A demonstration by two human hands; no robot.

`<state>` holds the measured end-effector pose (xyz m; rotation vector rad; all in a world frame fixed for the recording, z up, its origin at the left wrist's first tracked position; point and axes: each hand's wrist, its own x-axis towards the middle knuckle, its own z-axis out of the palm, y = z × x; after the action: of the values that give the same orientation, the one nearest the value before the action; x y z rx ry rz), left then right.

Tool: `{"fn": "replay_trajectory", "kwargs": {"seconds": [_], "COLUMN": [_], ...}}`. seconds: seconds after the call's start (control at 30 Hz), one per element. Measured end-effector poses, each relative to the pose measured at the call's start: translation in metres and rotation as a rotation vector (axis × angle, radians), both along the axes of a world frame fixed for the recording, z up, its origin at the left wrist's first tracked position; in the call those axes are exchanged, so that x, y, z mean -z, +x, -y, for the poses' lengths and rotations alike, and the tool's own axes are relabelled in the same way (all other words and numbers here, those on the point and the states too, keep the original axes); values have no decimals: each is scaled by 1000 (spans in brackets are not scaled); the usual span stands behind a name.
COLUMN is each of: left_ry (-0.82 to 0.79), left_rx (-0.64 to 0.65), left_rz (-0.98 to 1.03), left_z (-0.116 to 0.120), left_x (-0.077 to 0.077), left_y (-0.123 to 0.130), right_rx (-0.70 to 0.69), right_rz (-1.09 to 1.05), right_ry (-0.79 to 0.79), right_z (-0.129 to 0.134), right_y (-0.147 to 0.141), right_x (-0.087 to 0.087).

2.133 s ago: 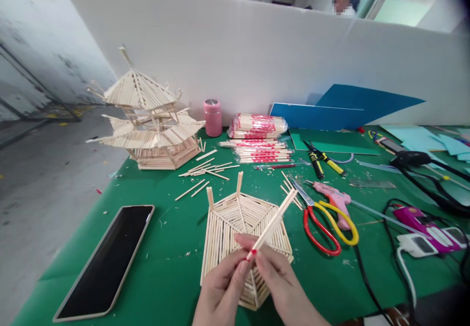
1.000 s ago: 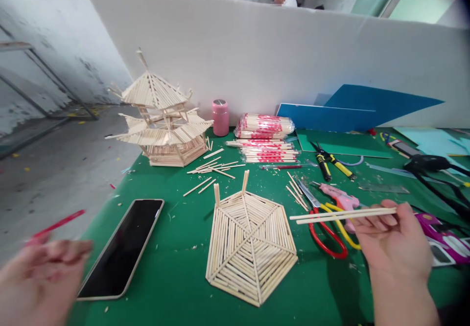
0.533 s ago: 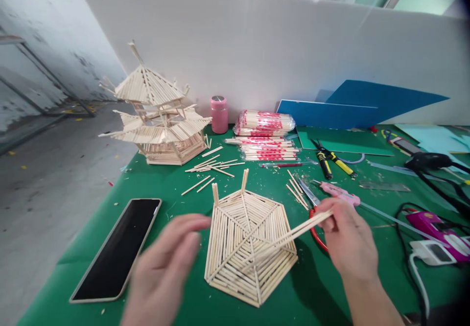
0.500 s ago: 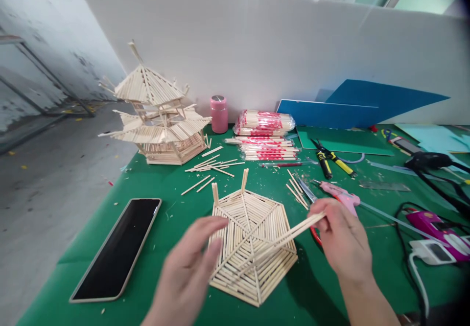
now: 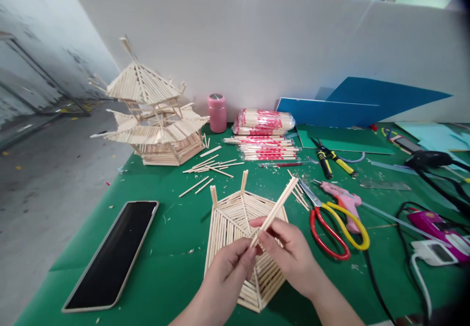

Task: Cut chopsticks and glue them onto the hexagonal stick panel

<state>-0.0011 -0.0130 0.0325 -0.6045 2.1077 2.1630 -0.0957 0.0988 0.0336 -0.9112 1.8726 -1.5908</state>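
A flat, many-sided panel of wooden sticks [image 5: 223, 228] lies on the green table, with two short upright stick posts at its back left corners. Above its middle, my left hand [image 5: 229, 272] pinches the lower end of a pair of long wooden sticks [image 5: 281, 203]. The fingers of my right hand [image 5: 288, 252] are closed round the same sticks a little higher up. The sticks slant up to the right, and the hands nearly touch.
Left lies a phone [image 5: 112, 257]; behind it stands a stick pagoda [image 5: 157, 135]. Wrapped chopsticks [image 5: 266, 137], a pink jar [image 5: 217, 114] and cut sticks [image 5: 211, 164] are at the back. Scissors [image 5: 330, 228], a pink glue gun [image 5: 341, 197] and yellow-handled pliers [image 5: 330, 159] sit right.
My right hand has moved left with the sticks, uncovering the scissors. My left hand has moved right and closed on the sticks' lower end. The sticks now point up to the right.
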Motion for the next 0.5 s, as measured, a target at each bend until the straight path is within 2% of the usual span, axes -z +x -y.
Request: {"fn": "replay_trajectory", "kwargs": {"seconds": [0.27,0.37,0.43,0.5], "left_ry": [-98,-313,-521,-754], "left_rx": [37,11,18,94], "left_rz": [-16,-143,-260,-342], "left_z": [7,11,12,12], "left_x": [8,12,19,28], "left_y": [-8,-8,-6,-3], "right_rx": [-11,71,229,395], "right_rz": [-121,-108,-94,-80], "right_ry": [35,34,14,-20], "right_z": [20,22,19,13], "right_y": [0,-6,-15,-25], "right_x": [1,3,7,13]}}
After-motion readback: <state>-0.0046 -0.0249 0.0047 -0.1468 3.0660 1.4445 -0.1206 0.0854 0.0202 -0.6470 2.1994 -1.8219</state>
